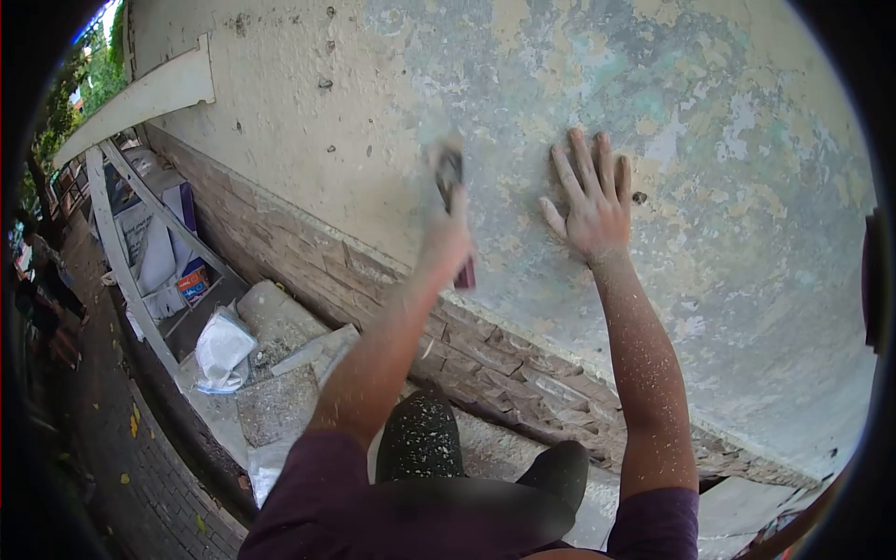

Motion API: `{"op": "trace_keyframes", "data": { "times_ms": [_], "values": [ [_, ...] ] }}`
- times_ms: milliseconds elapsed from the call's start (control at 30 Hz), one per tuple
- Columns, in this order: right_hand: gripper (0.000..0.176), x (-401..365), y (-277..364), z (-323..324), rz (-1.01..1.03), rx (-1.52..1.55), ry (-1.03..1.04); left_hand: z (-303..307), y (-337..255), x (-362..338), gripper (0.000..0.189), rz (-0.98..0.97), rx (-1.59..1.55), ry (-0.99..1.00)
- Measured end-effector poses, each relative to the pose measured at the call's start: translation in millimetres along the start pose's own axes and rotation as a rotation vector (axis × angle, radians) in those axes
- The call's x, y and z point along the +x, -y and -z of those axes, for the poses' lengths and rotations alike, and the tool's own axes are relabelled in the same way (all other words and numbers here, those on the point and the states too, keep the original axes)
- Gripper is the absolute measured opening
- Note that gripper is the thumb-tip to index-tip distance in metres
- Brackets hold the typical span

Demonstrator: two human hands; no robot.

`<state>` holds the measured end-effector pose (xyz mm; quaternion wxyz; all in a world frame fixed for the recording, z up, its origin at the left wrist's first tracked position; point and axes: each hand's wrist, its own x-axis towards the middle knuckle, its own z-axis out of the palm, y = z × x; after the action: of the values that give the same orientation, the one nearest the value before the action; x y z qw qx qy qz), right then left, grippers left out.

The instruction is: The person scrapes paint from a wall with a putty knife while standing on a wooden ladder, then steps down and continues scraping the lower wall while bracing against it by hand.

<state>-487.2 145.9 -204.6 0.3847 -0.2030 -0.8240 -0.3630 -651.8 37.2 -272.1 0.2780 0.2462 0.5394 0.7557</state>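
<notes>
My left hand [446, 241] is closed around a scraper [465, 273] with a dark red handle end, its head up against the wall. Motion smears both the hand and the tool's upper part. To the right, my right hand [595, 213] lies flat on the wall [523, 103] with the fingers spread, beside a small dark hole [639, 198]. Patches of cream, grey and pale green show where the wall's paint has flaked. Pale flecks cover both forearms and my dark trousers [420, 434].
A stone-faced ledge [485, 369] runs along the wall's foot. At left stand a white frame [117, 243] and a printed box [191, 283], with a white plastic bag [224, 350] and dusty slabs [280, 403] nearby. People [56, 280] are on the paved path [103, 439].
</notes>
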Motion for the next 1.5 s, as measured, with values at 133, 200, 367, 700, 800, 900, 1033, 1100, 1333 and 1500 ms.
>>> {"op": "trace_keyframes", "data": {
  "times_ms": [133,200,367,700,800,900,1033,1100,1333,1500],
  "values": [
    [0.061,-3,3,2,0.015,-0.026,0.01,-5,-4,5,0.053,-0.142,0.102,0.062],
    [0.062,0,3,2,-0.009,-0.049,0.021,10,-63,64,0.055,-0.147,0.07,0.008],
    [0.063,0,1,-1,-0.006,-0.015,0.013,26,-36,33,0.057,0.117,-0.051,0.078],
    [0.062,2,-2,0,-0.001,-0.016,0.001,49,-98,89,0.046,-0.012,-0.173,-0.043],
    [0.062,-1,1,0,0.003,-0.005,-0.006,46,-63,59,0.044,0.173,-0.251,-0.037],
    [0.062,-1,2,2,-0.004,-0.026,0.0,62,-85,89,0.041,0.153,-0.241,0.015],
    [0.063,2,0,2,-0.003,-0.006,0.001,98,-151,141,0.016,-0.29,0.132,0.066],
    [0.064,0,0,4,-0.004,0.023,0.038,106,-121,143,0.027,-0.378,0.475,0.09],
    [0.063,-2,-1,3,-0.011,-0.008,0.026,-5,-35,33,0.055,-0.549,0.579,-0.028],
    [0.062,-1,0,4,-0.012,0.004,0.014,-37,-185,47,0.054,-0.4,0.547,0.04]
  ]
}}
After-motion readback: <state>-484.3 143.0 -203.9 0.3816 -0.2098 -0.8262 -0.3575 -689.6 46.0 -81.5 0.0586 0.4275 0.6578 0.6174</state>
